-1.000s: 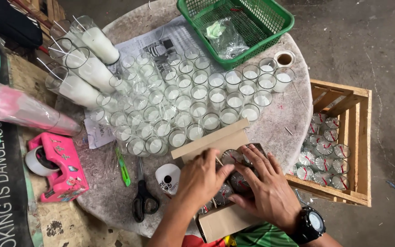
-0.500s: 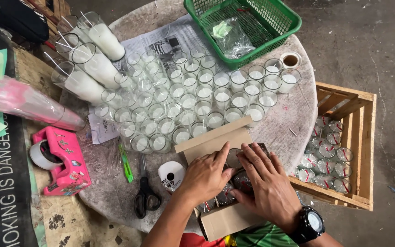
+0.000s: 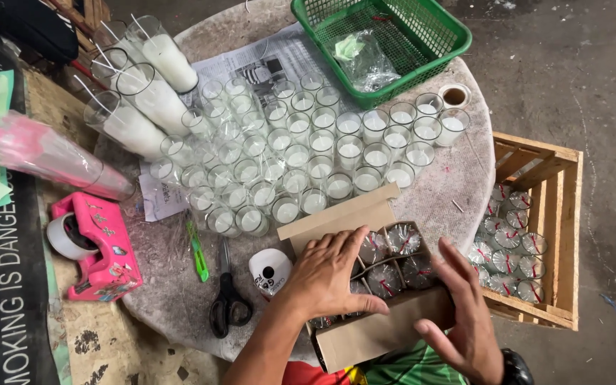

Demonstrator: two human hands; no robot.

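Hands at lower centre of frame: left hand (image 3: 326, 274) spread flat, palm pressing on wrapped candles (image 3: 392, 258) inside cardboard box (image 3: 379, 331); right hand (image 3: 465, 321) open, fingers loose, cupping box's right side, gripping nothing. We judge: keep candles level, press gently, steady box wall. Beyond, filled glass cups (image 3: 301, 160) mid-frame; scissors (image 3: 228, 299) lower left; wooden crate (image 3: 536, 235) at right.

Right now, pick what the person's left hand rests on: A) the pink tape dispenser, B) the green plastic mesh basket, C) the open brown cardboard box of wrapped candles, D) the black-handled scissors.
C: the left hand lies flat on the wrapped candles inside the open brown cardboard box, while the right hand hovers open at the box's right end.
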